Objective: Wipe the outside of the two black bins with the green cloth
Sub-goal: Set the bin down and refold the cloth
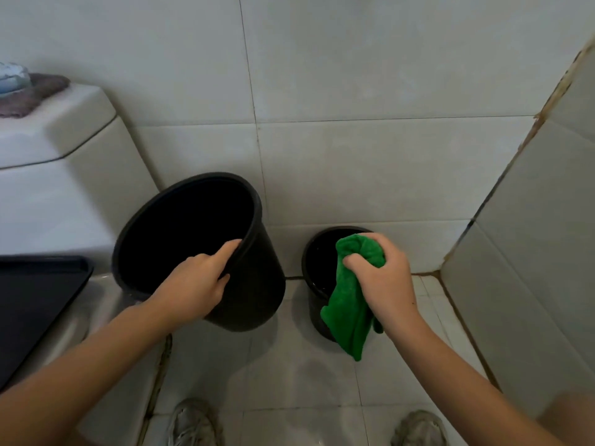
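The larger black bin [254, 278], at nine o'clock, is tilted by the rim-gripping left hand [196, 284], presumably exposing its wall, while the green cloth [349, 304] is bunched in the right hand [384, 278] above the smaller bin [314, 272].

Dim, flat indoor light, soft shadows on the floor tiles [289, 365], wide-angle bending at blurred edges.

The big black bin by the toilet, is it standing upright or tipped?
Tipped. The big black bin leans with its mouth toward the camera, and the left hand grips its rim.
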